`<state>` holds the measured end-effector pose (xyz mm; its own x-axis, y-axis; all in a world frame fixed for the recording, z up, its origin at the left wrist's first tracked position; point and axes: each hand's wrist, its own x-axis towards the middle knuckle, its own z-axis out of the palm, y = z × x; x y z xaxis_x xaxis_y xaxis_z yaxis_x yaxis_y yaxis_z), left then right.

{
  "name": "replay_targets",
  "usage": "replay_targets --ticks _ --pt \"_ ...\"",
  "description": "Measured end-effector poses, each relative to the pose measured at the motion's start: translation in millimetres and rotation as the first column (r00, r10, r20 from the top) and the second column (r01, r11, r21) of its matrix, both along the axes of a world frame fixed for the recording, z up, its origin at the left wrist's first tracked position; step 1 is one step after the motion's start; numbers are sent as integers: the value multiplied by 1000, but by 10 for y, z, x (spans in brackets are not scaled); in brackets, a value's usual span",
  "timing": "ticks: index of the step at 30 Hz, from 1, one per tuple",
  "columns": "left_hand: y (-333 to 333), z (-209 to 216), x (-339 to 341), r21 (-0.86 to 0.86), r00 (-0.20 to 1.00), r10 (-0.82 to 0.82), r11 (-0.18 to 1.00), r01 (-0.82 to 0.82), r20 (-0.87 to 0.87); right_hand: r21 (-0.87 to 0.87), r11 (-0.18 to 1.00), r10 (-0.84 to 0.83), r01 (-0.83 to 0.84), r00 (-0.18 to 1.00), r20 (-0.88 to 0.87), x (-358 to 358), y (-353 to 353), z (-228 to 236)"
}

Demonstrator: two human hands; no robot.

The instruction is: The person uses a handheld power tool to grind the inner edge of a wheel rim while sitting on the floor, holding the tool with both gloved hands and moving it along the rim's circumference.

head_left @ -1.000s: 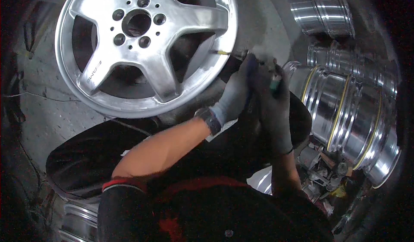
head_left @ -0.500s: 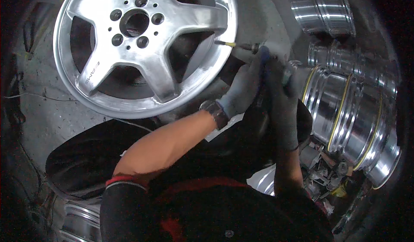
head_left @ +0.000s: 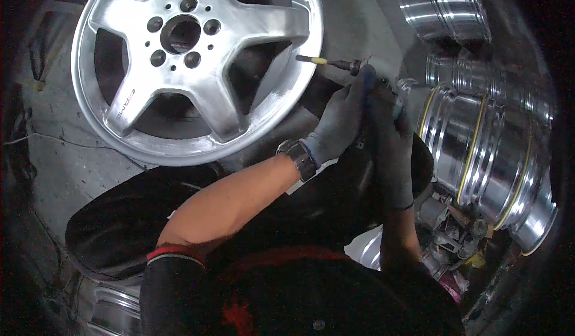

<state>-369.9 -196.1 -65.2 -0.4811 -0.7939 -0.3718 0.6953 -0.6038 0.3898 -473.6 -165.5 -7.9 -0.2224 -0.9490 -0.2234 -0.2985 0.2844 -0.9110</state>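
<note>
A silver five-spoke car wheel (head_left: 239, 79) lies face up at the upper left, with bright sanded patches on its spokes and rim. I hold a slim die grinder (head_left: 342, 64) with a dark nose and a yellow band on its shaft. Its tip reaches over the wheel's right rim; whether it touches the metal I cannot tell. My left hand (head_left: 340, 120), in a grey glove, is closed around the front of the tool. Behind it, my right hand (head_left: 392, 150), gloved too, closes round the tool's rear body, which is mostly hidden.
Shiny wheel barrels (head_left: 461, 147) with yellow lines are stacked on the right, more (head_left: 444, 11) at the upper right. Mixed scraps (head_left: 458, 234) lie below the stack. A thin cable (head_left: 66, 143) crosses the floor at left. Another wheel (head_left: 114, 309) sits at the lower left.
The wheel appears slightly further left in the view. The grinder's shaft shows more clearly, its tip still over the right rim. Both hands keep their grip with hardly any movement.
</note>
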Motion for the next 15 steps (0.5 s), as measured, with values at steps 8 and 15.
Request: replay_targets --ticks 8,15 --pt "427 -84 -108 137 969 196 975 -176 -148 203 975 -110 90 990 90 133 264 104" --pt "323 495 -104 -325 955 69 945 29 288 -55 992 -90 110 952 293 -336 621 190"
